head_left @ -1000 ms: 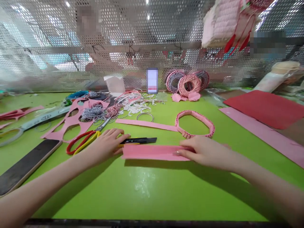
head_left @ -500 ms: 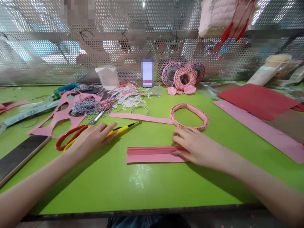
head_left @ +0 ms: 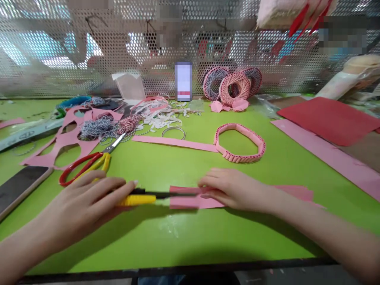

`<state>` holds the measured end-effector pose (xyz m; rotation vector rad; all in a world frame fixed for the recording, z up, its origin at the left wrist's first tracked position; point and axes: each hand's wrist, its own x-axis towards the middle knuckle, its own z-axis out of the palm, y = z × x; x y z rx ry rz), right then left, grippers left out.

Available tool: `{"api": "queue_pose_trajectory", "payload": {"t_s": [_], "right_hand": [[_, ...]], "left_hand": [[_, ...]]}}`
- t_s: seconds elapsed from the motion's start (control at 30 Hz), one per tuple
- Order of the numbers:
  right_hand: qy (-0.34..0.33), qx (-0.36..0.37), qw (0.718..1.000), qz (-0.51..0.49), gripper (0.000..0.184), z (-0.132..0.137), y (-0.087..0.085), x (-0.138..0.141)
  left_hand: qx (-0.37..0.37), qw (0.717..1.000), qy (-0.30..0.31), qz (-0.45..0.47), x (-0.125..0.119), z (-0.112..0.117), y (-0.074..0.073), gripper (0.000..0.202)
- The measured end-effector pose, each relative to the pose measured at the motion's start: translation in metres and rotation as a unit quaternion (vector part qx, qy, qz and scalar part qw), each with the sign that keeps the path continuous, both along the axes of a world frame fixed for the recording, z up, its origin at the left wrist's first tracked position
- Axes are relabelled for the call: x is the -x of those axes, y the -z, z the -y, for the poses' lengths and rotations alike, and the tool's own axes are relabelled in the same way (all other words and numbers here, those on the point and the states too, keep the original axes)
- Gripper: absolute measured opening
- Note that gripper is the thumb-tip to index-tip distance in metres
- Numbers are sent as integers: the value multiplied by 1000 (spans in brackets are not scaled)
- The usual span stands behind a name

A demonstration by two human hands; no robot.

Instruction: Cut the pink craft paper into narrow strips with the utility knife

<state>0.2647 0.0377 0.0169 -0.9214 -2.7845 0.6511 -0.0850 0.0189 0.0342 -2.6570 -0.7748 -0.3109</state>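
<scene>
My left hand is closed round a slim yellow-and-black tool, whose kind I cannot make out through the blur. Its long dark end lies over the left end of a folded pink strip. My right hand grips that strip near its middle, thumb and fingers together. The strip runs on behind the wrist to the right. Beyond the hands, a pleated pink ring lies with a flat pink tail stretching left. Scissors with red and yellow handles lie just past my left hand.
A dark phone lies at the left, near cut-out pink sheet scraps and yarn bundles. Behind are a metal ring, white shreds and woven rings against a perforated metal screen. Red sheets lie right.
My left hand has come nearer and right with the yellow-and-black tool, bringing it to the folded strip. The scissors are left behind. My right hand still holds the strip, which now shows beyond its wrist.
</scene>
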Motion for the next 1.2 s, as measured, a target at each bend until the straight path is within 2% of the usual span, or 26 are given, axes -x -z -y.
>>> {"api": "queue_pose_trajectory", "payload": {"t_s": [0.07,0.17,0.3,0.37,0.63,0.87,1.2], "right_hand": [[5,7,1000,-14,17,2,-3,-3],[13,-3,999,-30,17,7,-2,1],[19,-6,999,-34,15,8,2,6],[17,2,999,-34,14,6,3,6],[14,21,999,-44,19,3,2,2],[-5,-41,999,-29,34,4,8,4],[-11,-67,998,-11,35,2,8,3]], "left_hand": [[-7,999,24,-22,-1,16,-1,30],[11,999,20,-35,-2,30,2,39],[37,999,13,-23,1,34,6,63],[27,999,19,-4,2,33,8,68],[29,999,31,4,-4,26,10,66],[46,998,42,-18,-6,20,8,67],[62,995,67,-49,-3,9,1,60]]}}
